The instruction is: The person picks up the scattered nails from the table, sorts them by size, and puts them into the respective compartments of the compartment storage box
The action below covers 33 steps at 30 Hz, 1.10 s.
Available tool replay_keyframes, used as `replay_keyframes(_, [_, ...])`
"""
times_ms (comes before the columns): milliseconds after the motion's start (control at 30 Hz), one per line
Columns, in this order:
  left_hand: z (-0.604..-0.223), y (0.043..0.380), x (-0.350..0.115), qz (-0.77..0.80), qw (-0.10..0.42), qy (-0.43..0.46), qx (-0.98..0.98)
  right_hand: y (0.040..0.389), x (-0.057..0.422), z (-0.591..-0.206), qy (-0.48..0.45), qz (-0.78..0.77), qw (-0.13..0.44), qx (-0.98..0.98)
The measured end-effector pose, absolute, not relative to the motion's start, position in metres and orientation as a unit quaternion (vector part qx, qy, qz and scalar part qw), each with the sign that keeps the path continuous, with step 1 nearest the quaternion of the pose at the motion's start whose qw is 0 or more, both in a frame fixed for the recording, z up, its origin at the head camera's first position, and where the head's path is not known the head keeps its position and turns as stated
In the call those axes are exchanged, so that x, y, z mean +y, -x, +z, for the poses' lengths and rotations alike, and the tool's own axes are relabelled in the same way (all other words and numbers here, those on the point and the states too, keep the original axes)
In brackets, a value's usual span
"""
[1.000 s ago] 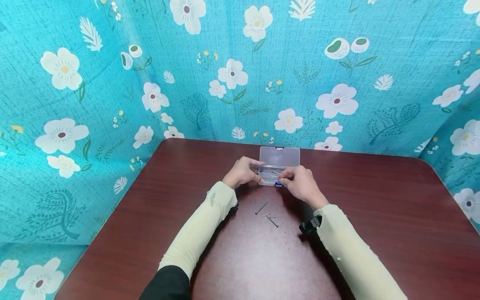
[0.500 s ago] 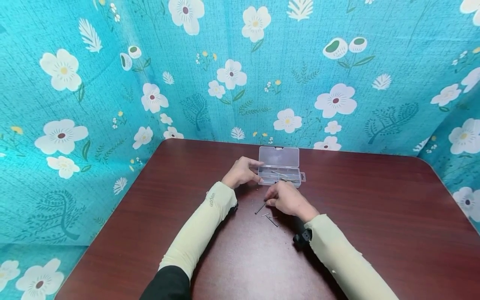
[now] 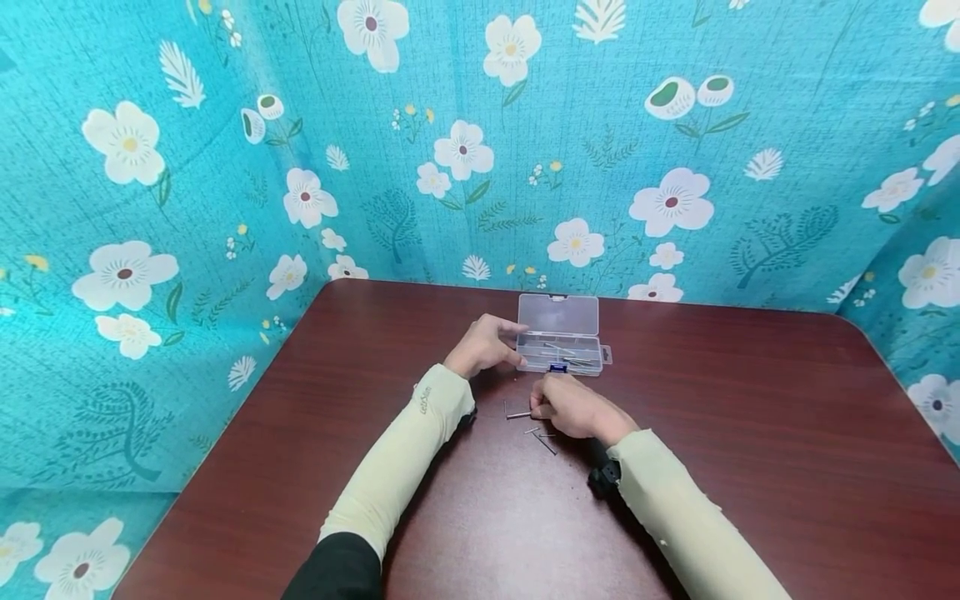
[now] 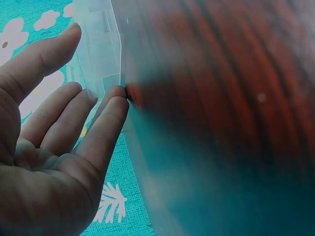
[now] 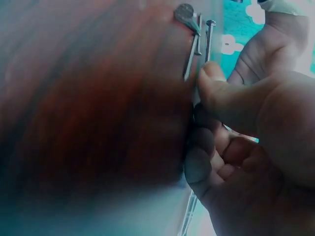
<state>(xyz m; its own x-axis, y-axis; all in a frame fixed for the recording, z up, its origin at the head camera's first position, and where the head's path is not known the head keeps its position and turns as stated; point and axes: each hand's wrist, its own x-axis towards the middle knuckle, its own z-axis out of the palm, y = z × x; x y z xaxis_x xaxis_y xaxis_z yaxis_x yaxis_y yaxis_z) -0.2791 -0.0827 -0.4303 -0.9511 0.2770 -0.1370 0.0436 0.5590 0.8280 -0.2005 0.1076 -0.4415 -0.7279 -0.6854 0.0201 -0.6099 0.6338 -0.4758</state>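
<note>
A clear plastic compartment box (image 3: 536,364) stands at the table's back with its lid (image 3: 558,312) raised. Several nails (image 3: 573,361) lie inside it. My left hand (image 3: 483,342) holds the box's left end, thumb at the front corner and index finger by the hinge side. In the left wrist view, a fingertip (image 4: 118,92) meets the box corner. In front of the box, my right hand (image 3: 573,404) pinches one end of a nail (image 3: 519,415), whose head points left. The right wrist view shows this nail's head (image 5: 210,23) beyond my thumb (image 5: 211,81).
Several loose nails (image 3: 546,443) lie on the dark red table (image 3: 450,533), nearer to me than the right hand. A thin small nail (image 3: 506,407) lies left of the pinched one. A blue flowered cloth (image 3: 450,217) hangs behind the table.
My right hand has come from over the box to the table and grips a nail there. That nail has swung from slanted to nearly level. My left hand stays at the box.
</note>
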Motion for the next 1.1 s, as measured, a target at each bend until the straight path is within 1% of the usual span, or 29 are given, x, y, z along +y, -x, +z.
replay_keyframes(167, [-0.432,0.279,-0.083,0.466,0.13,-0.09,0.87,0.197,0.114,-0.439,0.334,-0.261,0.096,0.901])
replay_keyframes(400, [-0.43,0.279,-0.085,0.48,0.135,-0.101,0.861,0.193,0.126,-0.434,0.305,-0.32,0.088,0.893])
replay_keyframes(600, [-0.427,0.28,-0.084,0.474,0.14,-0.11,0.862,0.197,0.132,-0.432,0.291,-0.333,0.069,0.894])
replay_keyframes(833, [-0.43,0.283,-0.083,0.474,0.135,-0.119,0.862,0.207,0.137,-0.423,0.232,-0.399,0.027,0.887])
replay_keyframes(1100, [-0.431,0.283,-0.085,0.469,0.13,-0.105,0.867,0.22,0.14,-0.417,0.179,-0.402,0.028,0.897])
